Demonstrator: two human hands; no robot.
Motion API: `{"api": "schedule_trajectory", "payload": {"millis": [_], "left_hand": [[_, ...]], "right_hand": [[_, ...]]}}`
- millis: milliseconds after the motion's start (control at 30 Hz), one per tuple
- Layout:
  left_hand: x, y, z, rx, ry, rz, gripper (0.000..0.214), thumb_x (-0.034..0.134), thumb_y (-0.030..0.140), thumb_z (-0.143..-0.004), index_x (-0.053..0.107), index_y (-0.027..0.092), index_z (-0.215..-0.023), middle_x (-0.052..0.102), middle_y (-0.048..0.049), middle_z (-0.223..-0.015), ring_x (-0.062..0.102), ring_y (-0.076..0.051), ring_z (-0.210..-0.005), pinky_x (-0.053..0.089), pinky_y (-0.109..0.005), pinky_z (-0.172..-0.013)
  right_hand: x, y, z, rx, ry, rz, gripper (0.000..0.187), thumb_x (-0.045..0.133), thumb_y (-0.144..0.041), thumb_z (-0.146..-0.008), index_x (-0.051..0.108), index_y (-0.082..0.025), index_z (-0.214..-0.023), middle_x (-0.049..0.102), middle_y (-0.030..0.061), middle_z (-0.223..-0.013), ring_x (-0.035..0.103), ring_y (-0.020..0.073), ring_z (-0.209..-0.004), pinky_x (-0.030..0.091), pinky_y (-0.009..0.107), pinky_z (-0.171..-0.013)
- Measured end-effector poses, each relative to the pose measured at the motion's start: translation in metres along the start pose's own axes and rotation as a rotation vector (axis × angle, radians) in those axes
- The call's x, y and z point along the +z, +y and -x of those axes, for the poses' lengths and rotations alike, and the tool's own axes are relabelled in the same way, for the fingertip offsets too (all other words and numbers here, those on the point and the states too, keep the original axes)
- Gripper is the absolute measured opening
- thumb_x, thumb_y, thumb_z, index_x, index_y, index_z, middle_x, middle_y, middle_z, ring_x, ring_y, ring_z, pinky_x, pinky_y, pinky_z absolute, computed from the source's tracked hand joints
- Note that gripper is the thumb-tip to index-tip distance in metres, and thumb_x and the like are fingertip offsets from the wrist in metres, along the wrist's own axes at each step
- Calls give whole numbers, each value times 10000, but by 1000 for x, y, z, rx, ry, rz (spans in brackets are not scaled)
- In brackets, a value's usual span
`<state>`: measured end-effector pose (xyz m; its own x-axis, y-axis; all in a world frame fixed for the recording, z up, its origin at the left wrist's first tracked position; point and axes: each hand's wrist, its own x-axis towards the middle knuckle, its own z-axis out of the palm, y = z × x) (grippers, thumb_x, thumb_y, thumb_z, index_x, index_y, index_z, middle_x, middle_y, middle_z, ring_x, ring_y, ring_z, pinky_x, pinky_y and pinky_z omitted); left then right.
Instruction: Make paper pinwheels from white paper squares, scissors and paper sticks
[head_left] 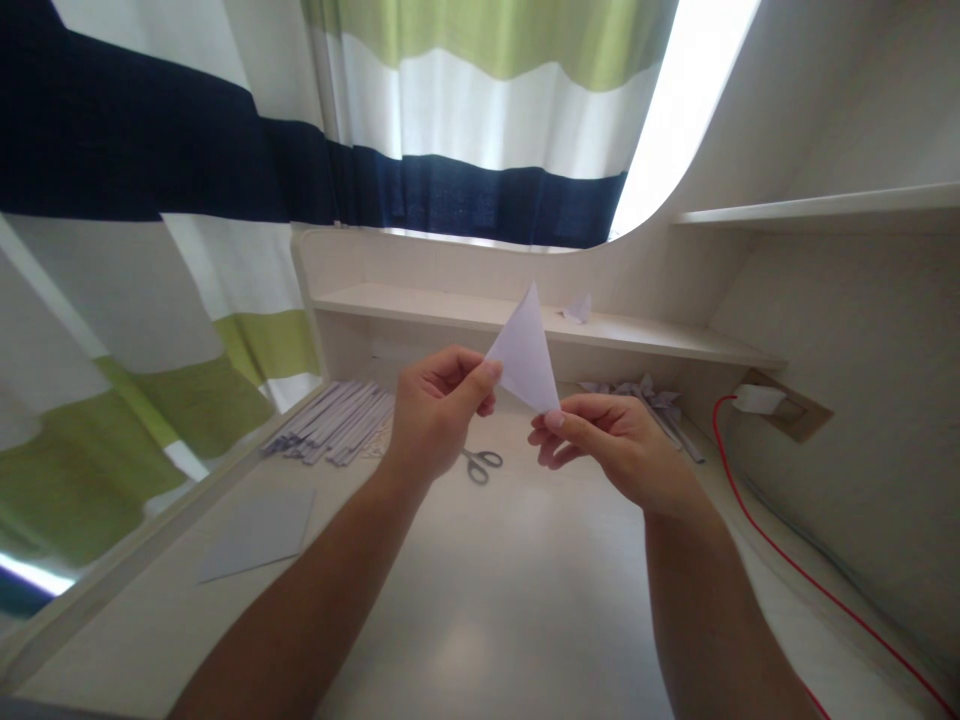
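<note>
A white sheet of paper folded into a triangle [525,352] is held up above the desk, one point upward. My left hand [442,405] pinches its left corner between thumb and fingers. At the lower right corner, my right hand [611,435] grips the same paper with thumb and forefinger. Below and behind the hands lies a pair of scissors [480,465], its grey handles showing and its blades hidden by my left hand. Farther left on the desk are several narrow folded paper strips [334,422] in a row.
A stack of white paper [259,535] lies at the left of the desk [487,590]. Folded paper pieces [649,395] are heaped at the back right, and a small folded piece [577,308] sits on the shelf [435,303]. A red cable [795,570] runs from a white plug [757,399].
</note>
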<state>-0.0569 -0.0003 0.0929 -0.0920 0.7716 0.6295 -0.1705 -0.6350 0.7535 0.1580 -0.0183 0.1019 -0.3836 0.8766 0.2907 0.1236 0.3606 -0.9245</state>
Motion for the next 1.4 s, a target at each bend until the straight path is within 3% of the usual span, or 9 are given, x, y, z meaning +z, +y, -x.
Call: {"api": "schedule_trajectory", "payload": {"millis": [167,600,833,1033,1400], "left_hand": [[2,-1,0,12,-11,6,255,783,261,-911,722,188,-674,646,29,-574,555,-86,-538,458,-228,-554],[-1,-8,-2,15,-19,57,236,801,303,-919,739,184,-726,668,23,-586,584,-91,-536,486,-222,-563],[0,-8,-3,20,-8,54,244,807,296,-905,732,177,-705,668,19,-584,582,-94,-531,490,-225,-558],[2,-5,-1,1,-87,21,261,786,279,-920,727,179,-686,663,12,-585,583,-101,-544,489,-233,-557],[3,-4,0,-19,-125,3,278,785,311,-918,718,186,-680,662,7,-598,588,-110,-560,493,-243,-567]], "right_hand": [[0,0,0,-16,5,-25,316,801,-471,-932,849,-175,-834,823,76,-819,760,154,-694,647,265,-690],[-7,4,-1,4,-24,-16,304,780,-492,-946,868,-203,-918,838,83,-901,770,167,-727,634,274,-667],[-6,4,0,-19,1,23,277,797,-469,-935,869,-205,-893,837,77,-843,770,174,-745,626,285,-711],[-9,4,0,9,-42,87,326,749,-529,-963,852,-221,-991,840,74,-978,776,187,-858,608,283,-729],[-6,2,1,-44,18,62,298,769,-482,-962,854,-213,-864,836,58,-855,770,169,-785,607,292,-769]]}}
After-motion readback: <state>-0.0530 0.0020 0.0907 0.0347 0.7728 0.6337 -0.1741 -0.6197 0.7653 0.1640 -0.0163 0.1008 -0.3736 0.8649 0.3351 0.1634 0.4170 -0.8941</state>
